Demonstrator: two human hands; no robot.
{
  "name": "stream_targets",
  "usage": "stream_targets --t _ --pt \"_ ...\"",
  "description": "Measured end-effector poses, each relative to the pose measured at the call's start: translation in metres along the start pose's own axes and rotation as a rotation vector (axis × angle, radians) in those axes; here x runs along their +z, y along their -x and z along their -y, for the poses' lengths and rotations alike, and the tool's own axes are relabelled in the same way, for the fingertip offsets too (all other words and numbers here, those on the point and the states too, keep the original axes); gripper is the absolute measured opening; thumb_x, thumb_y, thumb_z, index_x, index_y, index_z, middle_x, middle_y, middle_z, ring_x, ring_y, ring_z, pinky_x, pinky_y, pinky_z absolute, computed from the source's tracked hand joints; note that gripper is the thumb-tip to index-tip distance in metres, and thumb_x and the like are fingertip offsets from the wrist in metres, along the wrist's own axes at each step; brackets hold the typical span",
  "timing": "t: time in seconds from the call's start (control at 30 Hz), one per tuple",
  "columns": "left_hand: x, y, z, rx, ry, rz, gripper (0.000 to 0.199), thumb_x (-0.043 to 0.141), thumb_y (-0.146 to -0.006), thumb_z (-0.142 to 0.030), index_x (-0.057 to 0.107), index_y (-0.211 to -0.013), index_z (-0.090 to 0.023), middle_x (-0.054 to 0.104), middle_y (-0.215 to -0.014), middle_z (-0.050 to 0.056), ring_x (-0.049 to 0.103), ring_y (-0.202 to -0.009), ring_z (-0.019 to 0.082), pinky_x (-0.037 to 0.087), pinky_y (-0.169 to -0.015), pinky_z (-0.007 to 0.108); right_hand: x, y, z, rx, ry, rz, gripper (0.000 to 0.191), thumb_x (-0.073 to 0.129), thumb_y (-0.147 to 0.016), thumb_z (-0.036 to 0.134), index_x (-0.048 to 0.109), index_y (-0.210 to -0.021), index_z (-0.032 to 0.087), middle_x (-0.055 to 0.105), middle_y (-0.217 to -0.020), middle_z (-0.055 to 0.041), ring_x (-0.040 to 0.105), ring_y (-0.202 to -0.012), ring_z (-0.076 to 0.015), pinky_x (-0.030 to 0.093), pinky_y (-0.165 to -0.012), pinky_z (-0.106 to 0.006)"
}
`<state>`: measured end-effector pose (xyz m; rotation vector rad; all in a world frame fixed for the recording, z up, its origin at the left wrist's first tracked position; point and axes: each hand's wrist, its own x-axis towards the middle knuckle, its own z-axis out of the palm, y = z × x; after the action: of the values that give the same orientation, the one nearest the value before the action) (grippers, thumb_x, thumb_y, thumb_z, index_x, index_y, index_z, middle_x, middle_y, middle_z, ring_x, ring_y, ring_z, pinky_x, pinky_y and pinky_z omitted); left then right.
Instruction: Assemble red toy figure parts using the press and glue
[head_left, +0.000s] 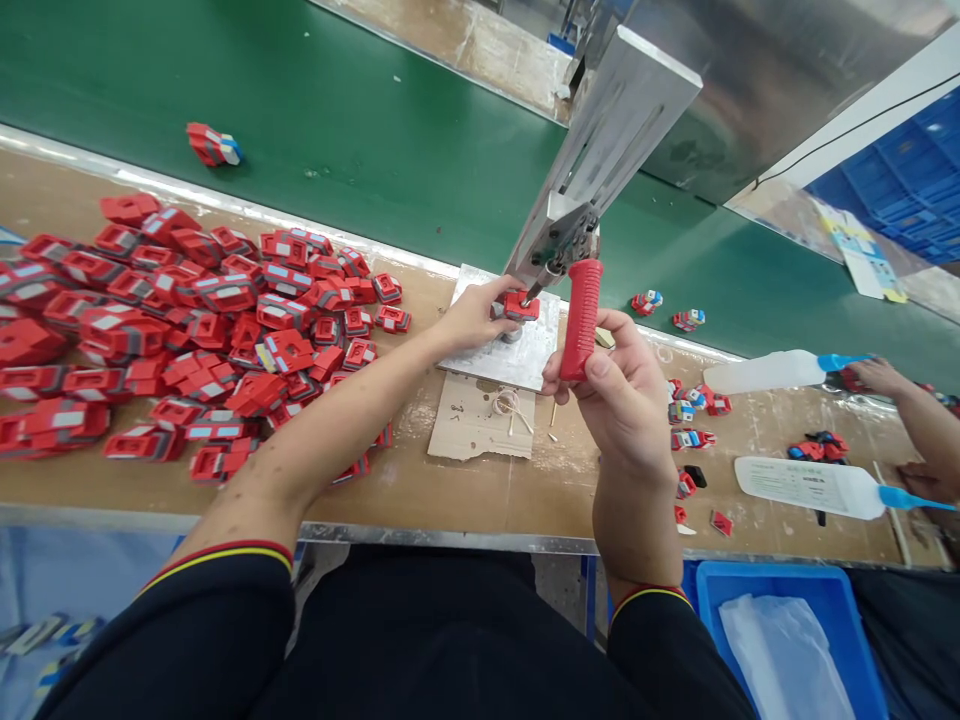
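My left hand (480,318) reaches to the metal base plate (541,350) of a hand press and pinches a small red toy part (520,305) there, under the press tip. In my right hand (626,385) is the red ribbed press handle (582,315), its fingers and thumb closed around the lower end. The metal press column (607,120) rises behind, leaning to the upper right. To the left of my forearm lies a large heap of similar red toy parts (225,295), with grey and white trim.
Behind the bench runs a green conveyor belt (337,120), carrying a few toy pieces. Torn cardboard (457,420) lies before the press. Toward the right are two bottles with blue nozzles (810,487), small toy pieces, another person's hand (877,378) and a blue bin (709,590).
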<state>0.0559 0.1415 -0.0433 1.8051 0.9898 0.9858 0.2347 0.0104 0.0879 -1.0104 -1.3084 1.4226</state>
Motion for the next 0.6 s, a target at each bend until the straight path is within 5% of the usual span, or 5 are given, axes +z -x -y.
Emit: stream_targets --t 0.6 --pt "0.003 0.007 -0.001 0.012 -0.049 -0.019 0.06 0.079 -0.087 -0.027 0.061 -0.144 -0.02 0.08 -0.129 0.01 0.076 -0.114 0.027 0.06 -0.104 0.042 0.0 -0.005 -0.01 0.027 -0.005 -0.016 0.069 0.089 -0.075 0.072 0.052 -0.115 0.03 0.067 -0.065 0.0074 0.073 -0.066 -0.0189 0.051 -0.054 -0.03"
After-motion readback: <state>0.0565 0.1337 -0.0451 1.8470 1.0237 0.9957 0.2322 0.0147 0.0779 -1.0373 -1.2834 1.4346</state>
